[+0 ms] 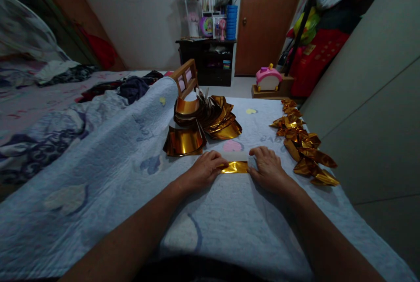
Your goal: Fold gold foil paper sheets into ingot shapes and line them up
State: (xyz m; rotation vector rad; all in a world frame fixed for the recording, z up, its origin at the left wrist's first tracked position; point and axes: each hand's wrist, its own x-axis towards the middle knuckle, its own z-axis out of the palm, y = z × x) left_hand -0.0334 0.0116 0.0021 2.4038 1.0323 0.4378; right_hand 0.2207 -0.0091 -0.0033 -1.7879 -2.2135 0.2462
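The left hand (206, 169), fingers curled, pins 1 end of the gold sheet (235, 168) inside the right edge of the quilt (226, 216); the right hand (268, 172), loosely open, touches the other, and uneven pressure could skew its crease.

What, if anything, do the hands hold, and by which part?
Gold and white paper: left hand at its left end, right hand at its right end. Whether it is pinched or only pressed, I cannot tell.
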